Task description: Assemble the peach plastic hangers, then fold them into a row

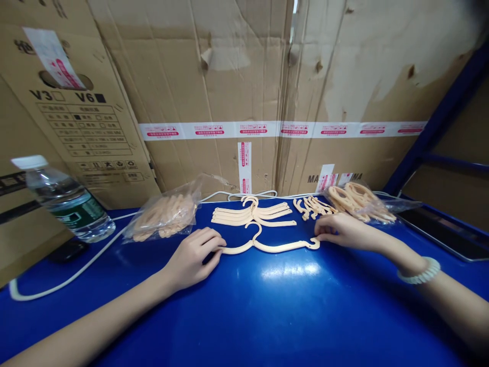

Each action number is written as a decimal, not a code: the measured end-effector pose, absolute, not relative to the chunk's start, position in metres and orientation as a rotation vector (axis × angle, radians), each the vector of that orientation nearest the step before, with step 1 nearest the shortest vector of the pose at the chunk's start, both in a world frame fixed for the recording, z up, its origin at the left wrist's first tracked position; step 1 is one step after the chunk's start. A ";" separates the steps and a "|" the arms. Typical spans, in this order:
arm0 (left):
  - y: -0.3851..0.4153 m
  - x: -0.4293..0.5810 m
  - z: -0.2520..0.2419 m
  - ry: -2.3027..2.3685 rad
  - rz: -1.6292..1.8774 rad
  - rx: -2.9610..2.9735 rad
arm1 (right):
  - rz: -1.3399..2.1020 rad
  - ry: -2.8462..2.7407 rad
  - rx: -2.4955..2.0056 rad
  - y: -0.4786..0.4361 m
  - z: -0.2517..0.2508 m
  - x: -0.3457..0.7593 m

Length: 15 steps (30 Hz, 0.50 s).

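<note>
A peach plastic hanger [267, 246] lies flat on the blue table [290, 306]. My left hand [193, 257] pinches its left end with curled fingers. My right hand [340, 232] grips its right end the same way. Just behind it lies a stack of several like hangers [252, 213]. Small peach clip pieces [311, 206] lie loose beyond my right hand.
A clear bag of peach parts [164, 216] lies at the back left, another bag [359, 201] at the back right. A water bottle [64, 201] lies at the far left by a white cable [69, 278]. Cardboard boxes [237, 92] wall the back. A dark tray [446, 232] sits at the right.
</note>
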<state>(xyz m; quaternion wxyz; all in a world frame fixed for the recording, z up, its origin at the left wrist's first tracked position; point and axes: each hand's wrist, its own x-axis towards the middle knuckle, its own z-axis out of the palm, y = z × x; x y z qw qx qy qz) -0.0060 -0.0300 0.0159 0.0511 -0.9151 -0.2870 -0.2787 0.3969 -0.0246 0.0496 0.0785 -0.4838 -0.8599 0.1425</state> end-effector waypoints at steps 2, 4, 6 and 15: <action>-0.030 -0.006 0.016 -0.864 -0.857 -2.783 | 0.426 -2.576 -1.450 -0.025 0.050 0.397; -0.030 -0.006 0.016 -0.854 -0.865 -2.780 | 0.425 -2.575 -1.453 -0.024 0.050 0.396; -0.031 -0.006 0.016 -0.851 -0.872 -2.774 | 0.424 -2.572 -1.452 -0.025 0.050 0.396; -0.031 -0.006 0.017 -0.861 -0.871 -2.768 | 0.414 -2.562 -1.435 -0.023 0.047 0.395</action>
